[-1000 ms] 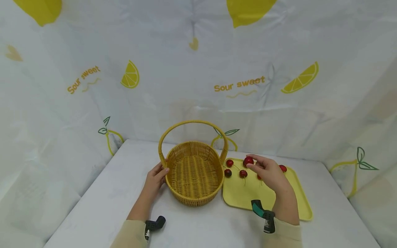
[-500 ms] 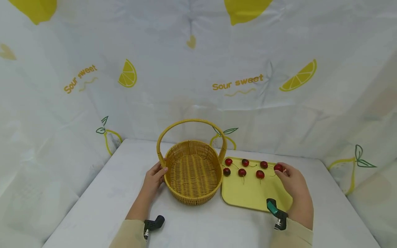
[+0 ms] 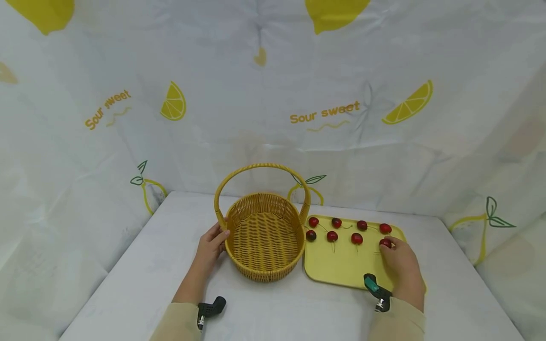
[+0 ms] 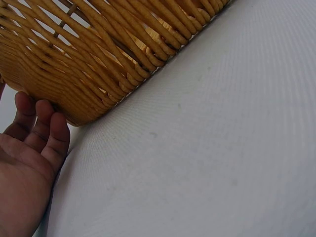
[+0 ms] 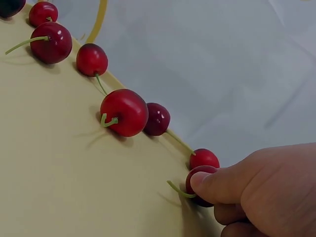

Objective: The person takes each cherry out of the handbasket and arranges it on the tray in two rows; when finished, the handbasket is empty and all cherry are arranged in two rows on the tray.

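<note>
In the head view, my left hand (image 3: 212,242) grips the left side of a yellow wicker basket (image 3: 265,273), thumb over the rim near the handle's foot. The left wrist view shows its fingers (image 4: 59,133) against the woven wall. No fruit shows inside the basket. My right hand (image 3: 403,259) pinches a dark red cherry (image 3: 385,243) between thumb and fingers, low over the right part of a yellow tray (image 3: 337,270). In the right wrist view this cherry (image 5: 190,183), its green stem pointing left, overlaps a brighter red cherry (image 5: 204,158) behind it.
Several more cherries lie in two rows along the tray's far side, among them a front-row cherry (image 3: 357,238). The basket's tall arched handle (image 3: 266,165) stands upright. A white fabric backdrop (image 3: 239,123) with lemon prints rises behind the white table (image 3: 273,308).
My right hand has moved from the tray's far middle to its right end, then slightly nearer. The back row's right-end cherry now lies uncovered. My left hand stays on the basket.
</note>
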